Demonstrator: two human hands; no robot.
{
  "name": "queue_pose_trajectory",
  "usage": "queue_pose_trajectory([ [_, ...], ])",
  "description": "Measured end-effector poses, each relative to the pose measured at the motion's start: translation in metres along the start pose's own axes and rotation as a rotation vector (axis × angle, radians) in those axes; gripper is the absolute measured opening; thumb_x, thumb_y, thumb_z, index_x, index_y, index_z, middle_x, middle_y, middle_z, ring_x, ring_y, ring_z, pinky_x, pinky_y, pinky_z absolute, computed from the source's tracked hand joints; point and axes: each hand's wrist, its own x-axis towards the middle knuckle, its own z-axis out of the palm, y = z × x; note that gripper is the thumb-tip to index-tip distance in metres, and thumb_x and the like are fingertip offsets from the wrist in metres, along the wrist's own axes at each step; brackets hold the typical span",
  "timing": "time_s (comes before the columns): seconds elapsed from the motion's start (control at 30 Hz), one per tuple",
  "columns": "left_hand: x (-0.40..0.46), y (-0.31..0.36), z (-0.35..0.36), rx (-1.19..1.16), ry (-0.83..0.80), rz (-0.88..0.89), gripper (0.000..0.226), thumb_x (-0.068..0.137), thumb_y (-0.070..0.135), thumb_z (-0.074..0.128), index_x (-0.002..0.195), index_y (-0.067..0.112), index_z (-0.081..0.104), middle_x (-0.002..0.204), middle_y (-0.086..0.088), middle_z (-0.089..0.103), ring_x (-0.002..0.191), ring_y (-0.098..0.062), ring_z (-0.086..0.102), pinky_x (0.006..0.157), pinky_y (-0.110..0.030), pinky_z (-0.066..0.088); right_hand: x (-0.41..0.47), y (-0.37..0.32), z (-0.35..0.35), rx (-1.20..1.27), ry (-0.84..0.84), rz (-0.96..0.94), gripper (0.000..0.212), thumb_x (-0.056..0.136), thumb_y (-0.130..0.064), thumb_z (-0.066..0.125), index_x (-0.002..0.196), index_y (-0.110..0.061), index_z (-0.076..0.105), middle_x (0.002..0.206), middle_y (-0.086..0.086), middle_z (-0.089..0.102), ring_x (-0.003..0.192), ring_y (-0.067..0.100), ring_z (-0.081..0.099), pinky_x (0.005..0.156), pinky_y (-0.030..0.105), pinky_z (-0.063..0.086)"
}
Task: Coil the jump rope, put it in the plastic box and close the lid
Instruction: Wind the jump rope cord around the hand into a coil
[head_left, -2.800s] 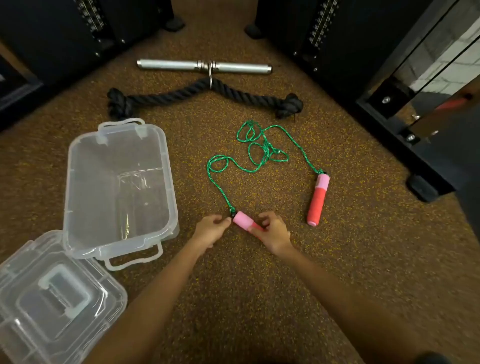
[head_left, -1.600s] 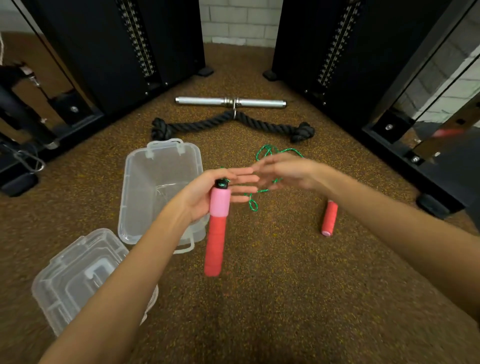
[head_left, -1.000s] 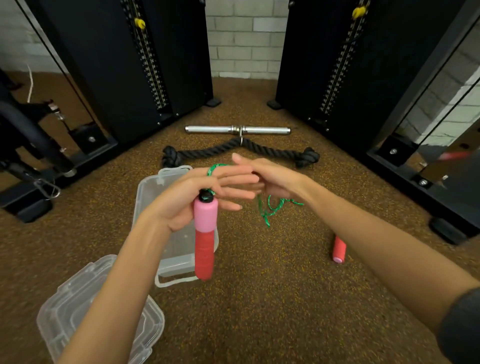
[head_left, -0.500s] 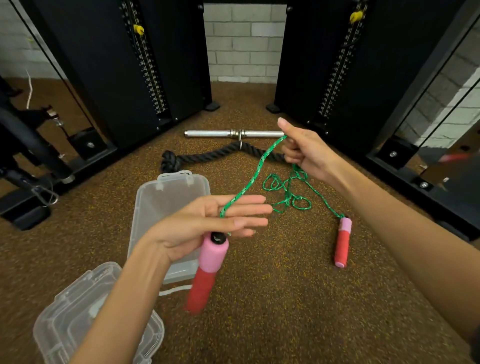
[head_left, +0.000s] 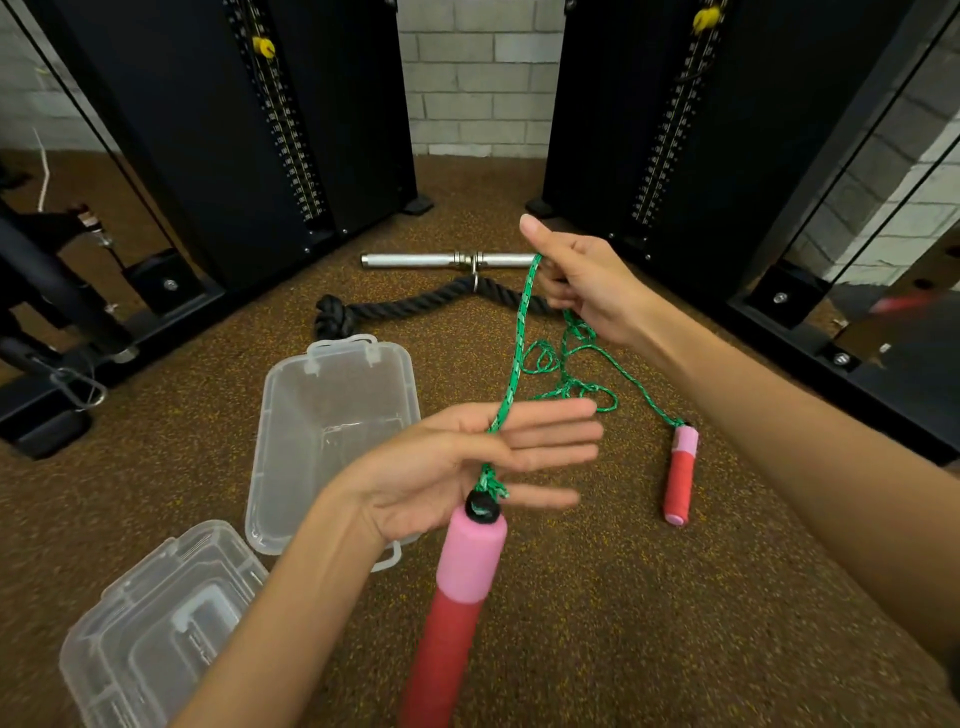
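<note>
Head view: the left hand (head_left: 467, 462) is flat, fingers straight, the green rope (head_left: 519, 332) crossing its palm, one handle (head_left: 457, 597) hanging below. The right hand (head_left: 587, 280) seemingly pinches the rope higher up. The plastic box (head_left: 332, 431) lies open on the floor, lid (head_left: 156, 629) beside it.

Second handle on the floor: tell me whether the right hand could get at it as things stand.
Probably not yet: nothing covers the second handle, but the right hand is pinching the green cord.
</note>
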Motion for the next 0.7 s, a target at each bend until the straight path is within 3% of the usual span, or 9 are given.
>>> queue_pose_trajectory([
  [0.1,0.0,0.0,0.004,-0.102,-0.04,0.079,0.059,0.078,-0.021,0.024,0.133,-0.012,0.041,0.141,-0.028,0.042,0.133,-0.037,0.04,0.111,-0.045,0.031,-0.002,0.002,0.003,0.003,0.011,-0.003,0.052,0.09,-0.045,0.059,0.05,-0.025,0.032,0.049,-0.008,0.023,0.05,0.014,0.017,0.05,0.025,0.02],
  [0.3,-0.003,-0.001,0.002,-0.088,-0.042,0.085,0.061,0.074,-0.02,0.021,0.127,-0.01,0.05,0.124,-0.028,0.058,0.117,-0.039,0.056,0.095,-0.04,0.049,-0.004,0.013,0.009,-0.009,0.046,0.019,0.051,0.089,-0.045,0.06,0.049,-0.026,0.035,0.046,-0.01,0.026,0.045,0.011,0.019,0.044,0.019,0.021],
  [0.4,-0.008,0.001,-0.001,-0.096,-0.034,0.125,0.058,0.071,-0.019,0.027,0.12,-0.01,0.056,0.118,-0.027,0.062,0.113,-0.039,0.06,0.093,-0.039,0.051,-0.01,0.024,0.011,-0.061,0.061,0.019,0.049,0.089,-0.048,0.058,0.052,-0.025,0.036,0.046,-0.01,0.028,0.044,0.011,0.022,0.044,0.019,0.023],
  [0.5,-0.015,0.008,-0.005,-0.121,-0.015,0.209,0.058,0.072,-0.019,0.028,0.124,-0.01,0.052,0.126,-0.027,0.057,0.121,-0.038,0.054,0.099,-0.04,0.046,-0.017,0.041,0.014,-0.122,0.049,0.033,0.051,0.088,-0.052,0.057,0.051,-0.023,0.037,0.046,-0.009,0.032,0.045,0.011,0.025,0.046,0.019,0.026],
  [0.6,-0.024,0.018,-0.01,-0.18,-0.025,0.314,0.06,0.075,-0.021,0.03,0.132,-0.01,0.043,0.137,-0.027,0.045,0.129,-0.037,0.045,0.105,-0.04,0.041,-0.027,0.061,0.019,-0.218,0.003,0.036,0.066,0.079,-0.067,0.055,0.061,-0.003,0.049,0.053,0.004,0.041,0.05,0.017,0.033,0.053,0.021,0.035],
  [0.7,-0.029,0.026,-0.016,-0.16,0.024,0.428,0.063,0.074,-0.018,0.036,0.136,-0.007,0.041,0.143,-0.023,0.042,0.135,-0.033,0.038,0.108,-0.04,0.036,-0.045,0.073,0.026,-0.295,-0.055,0.032,0.056,0.08,-0.062,0.05,0.06,-0.01,0.047,0.05,-0.001,0.034,0.042,0.008,0.027,0.044,0.017,0.026],
])
